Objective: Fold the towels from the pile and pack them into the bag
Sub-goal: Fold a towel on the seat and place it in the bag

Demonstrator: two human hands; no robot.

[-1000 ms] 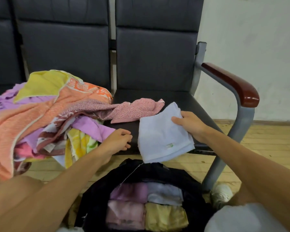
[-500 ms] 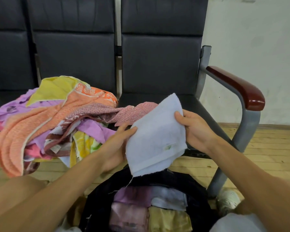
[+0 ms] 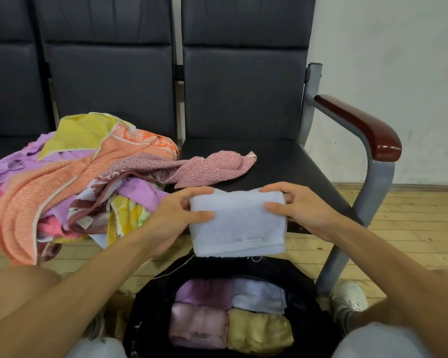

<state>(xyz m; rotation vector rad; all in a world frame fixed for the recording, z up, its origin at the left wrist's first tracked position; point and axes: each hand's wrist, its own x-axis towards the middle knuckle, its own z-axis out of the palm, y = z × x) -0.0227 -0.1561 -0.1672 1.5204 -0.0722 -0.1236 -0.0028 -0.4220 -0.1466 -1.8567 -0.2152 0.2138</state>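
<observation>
A folded pale blue towel [image 3: 237,224] hangs in the air above the black bag [image 3: 150,301], in front of the chair seat. My left hand [image 3: 177,214] pinches its left edge, thumb in front and fingers behind. My right hand [image 3: 294,206] pinches its right edge the same way. The open bag on the floor holds several folded towels [image 3: 230,316]: lilac, pale blue, pink and yellow. A pile of unfolded towels [image 3: 70,177] in orange, yellow, purple and pink lies on the seat to the left.
A row of dark padded chairs [image 3: 243,94] stands against the wall, with a wooden-topped armrest [image 3: 357,127] on a grey metal frame at the right. My knees frame the bag, and a white shoe [image 3: 349,295] sits beside it on the wooden floor.
The pale blue towel was lifted off the seat and folded once more into a narrower rectangle. Both hands now hold it by its ends over the bag.
</observation>
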